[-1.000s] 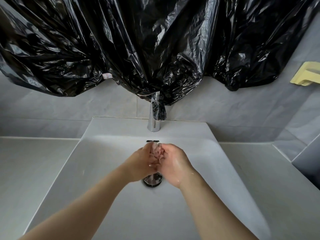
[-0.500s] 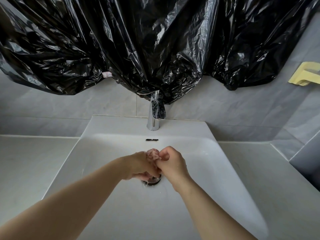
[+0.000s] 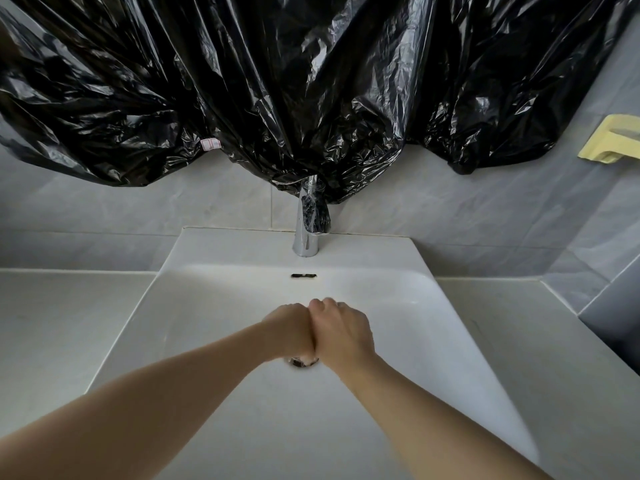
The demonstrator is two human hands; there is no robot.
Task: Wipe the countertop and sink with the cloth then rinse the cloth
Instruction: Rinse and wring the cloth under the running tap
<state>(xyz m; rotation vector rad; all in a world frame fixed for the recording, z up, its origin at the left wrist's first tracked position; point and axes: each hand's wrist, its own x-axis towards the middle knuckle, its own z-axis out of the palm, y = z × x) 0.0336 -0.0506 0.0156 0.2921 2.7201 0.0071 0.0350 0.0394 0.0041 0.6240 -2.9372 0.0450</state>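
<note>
Oddly, the cloth itself does not show: I judge it is balled up inside the two fists, which meet knuckle to knuckle in front of the tap [image 3: 306,237], low in the sink [image 3: 450,327] and right over the drain [image 3: 304,362]. The left hand [image 3: 291,330] and right hand [image 3: 341,332] both have their fingers [image 3: 329,304] curled tight and are pressed against each other. What they grip is hidden from where I stand.

It looks like a wringing squeeze, late in the rinse. I can make out no stream falling from the tap. To do it well, the fists should stay low over the drain so the run-off drops straight down and does not spatter the surface [image 3: 52,323] left of the tap. The hands should twist against each other, not merely clench. Then the cloth wants opening, re-folding and one more squeeze.

Behind and above the tap hangs a crumpled black plastic sheet [image 3: 277,81], its lowest fold draped over the tap's top. Up and to the left of the tap a small white tag [image 3: 210,144] with red print sits on the plastic, too small to read. No maker's mark shows on the tap. Far right of the tap, a pale yellow holder [image 3: 613,140] is fixed to the grey tiles.
</note>
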